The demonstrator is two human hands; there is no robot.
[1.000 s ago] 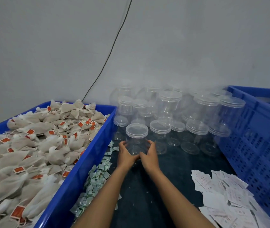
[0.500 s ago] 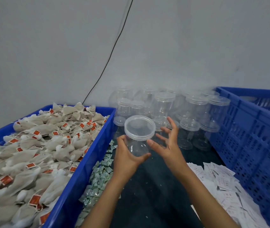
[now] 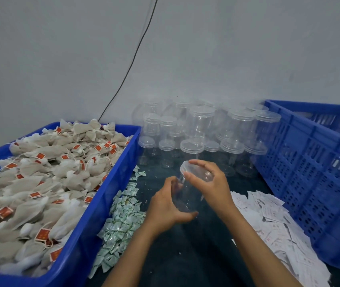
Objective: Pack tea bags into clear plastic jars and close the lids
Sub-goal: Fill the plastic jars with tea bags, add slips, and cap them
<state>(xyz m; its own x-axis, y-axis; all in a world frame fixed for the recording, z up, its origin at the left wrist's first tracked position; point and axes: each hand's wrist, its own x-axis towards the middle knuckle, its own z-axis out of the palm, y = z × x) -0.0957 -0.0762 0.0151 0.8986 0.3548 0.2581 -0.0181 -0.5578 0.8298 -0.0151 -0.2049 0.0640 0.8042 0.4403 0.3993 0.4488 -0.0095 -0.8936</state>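
The clear, smooth cylindrical plastic jar (image 3: 187, 191) is held tilted just right of the blue plastic tub (image 3: 94, 206) heaped with papery, red-tagged tea bags (image 3: 40, 183). The left hand (image 3: 165, 206) wraps its body while the right hand (image 3: 210, 181) grips its round translucent lid (image 3: 196, 170).

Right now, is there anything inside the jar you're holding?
No tea bags show through the clear jar. The left hand covers its lower side, and the right hand grips the lid on top.

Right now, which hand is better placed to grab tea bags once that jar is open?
Probably the left hand: it holds the jar nearest the tea bags, while the right hand grips the lid.
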